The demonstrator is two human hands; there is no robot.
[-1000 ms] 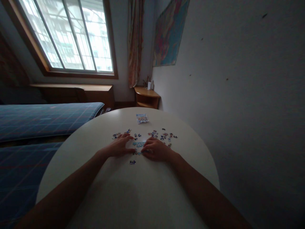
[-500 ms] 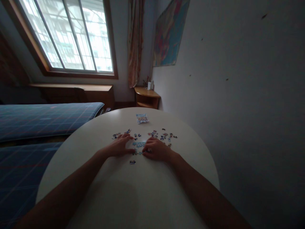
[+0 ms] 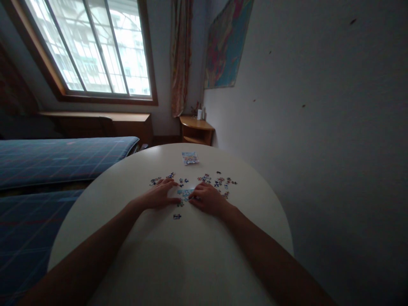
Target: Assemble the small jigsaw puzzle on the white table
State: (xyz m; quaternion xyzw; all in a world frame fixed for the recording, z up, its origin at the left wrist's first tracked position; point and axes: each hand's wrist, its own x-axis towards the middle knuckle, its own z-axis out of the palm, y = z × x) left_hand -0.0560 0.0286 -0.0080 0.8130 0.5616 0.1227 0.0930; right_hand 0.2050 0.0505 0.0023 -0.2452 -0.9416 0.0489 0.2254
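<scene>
On the white round table, a partly joined light-blue jigsaw section [image 3: 185, 192] lies between my hands. My left hand [image 3: 161, 193] rests at its left side, thumb and fingers spread apart, the thumb near a small greenish puzzle piece [image 3: 180, 204]. Over the section's right side, my right hand [image 3: 207, 197] has its fingers bent and pinched at a light-blue puzzle piece [image 3: 186, 199], which it partly covers. A lone dark puzzle piece [image 3: 177, 216] lies nearer to me.
Loose puzzle pieces lie beyond my left hand [image 3: 171, 175] and in a scattered group [image 3: 219, 182] beyond my right. A small picture packet [image 3: 190, 158] sits toward the far edge of the table [image 3: 153, 263]. A plaid bed [image 3: 63, 159] stands at left, a wall at right.
My right hand has shifted slightly away from me, and the light-blue piece at its fingertips has moved up toward the joined section. My left hand stays nearly still.
</scene>
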